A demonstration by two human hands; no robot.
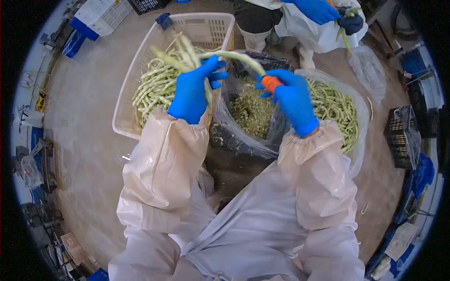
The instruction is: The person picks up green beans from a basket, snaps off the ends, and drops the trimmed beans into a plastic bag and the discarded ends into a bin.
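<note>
My left hand (191, 91) wears a blue glove and is closed around a bunch of long green beans (185, 51), their tips pointing up and away, somewhat blurred. From this bunch a single long bean (236, 55) arches across to my right hand (293, 98), also blue-gloved. The fingers of that hand are closed around a short orange object (271, 84), whose kind I cannot make out, at the bean's end. Below and between both hands stands a box lined with clear plastic (243, 145), holding chopped green bean scraps (251, 107).
A white crate (124, 107) of long beans stands at left. At right is a plastic-lined container (360, 126) of beans. Opposite, a co-worker's gloved hand (314, 10) works over a white apron (304, 35). A black crate (401, 136) stands far right.
</note>
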